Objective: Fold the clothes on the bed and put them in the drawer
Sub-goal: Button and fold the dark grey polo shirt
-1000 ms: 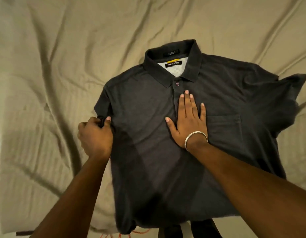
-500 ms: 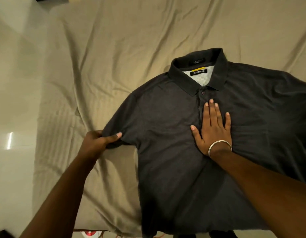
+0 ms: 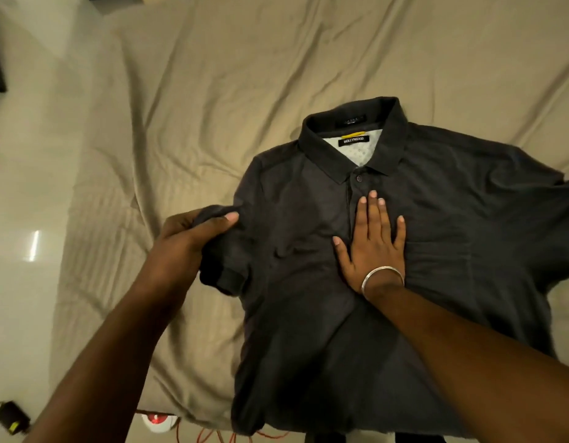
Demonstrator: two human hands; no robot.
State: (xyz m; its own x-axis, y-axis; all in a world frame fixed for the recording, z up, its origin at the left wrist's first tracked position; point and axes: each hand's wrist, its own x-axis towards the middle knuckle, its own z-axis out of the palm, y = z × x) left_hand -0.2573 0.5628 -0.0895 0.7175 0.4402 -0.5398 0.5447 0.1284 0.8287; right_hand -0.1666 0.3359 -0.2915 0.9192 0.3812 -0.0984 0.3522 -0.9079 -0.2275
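Dark polo shirt (image 3: 404,251) spread face-up right of centre on wrinkled beige bedsheet (image 3: 245,75), left hand (image 3: 187,241) fingers clamped on its sleeve (image 3: 225,266), right hand (image 3: 372,247) flat on chest, fingers apart, bangle (image 3: 382,276) at wrist, orange cable (image 3: 213,438) and black adapter (image 3: 10,417) along bottom edge.

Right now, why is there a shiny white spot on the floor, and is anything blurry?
Head view: the spot on the floor is glare from a light; the left hand and its forearm look slightly smeared, the polo shirt is dim, and the bed sheet bends toward the corners from the wide lens.
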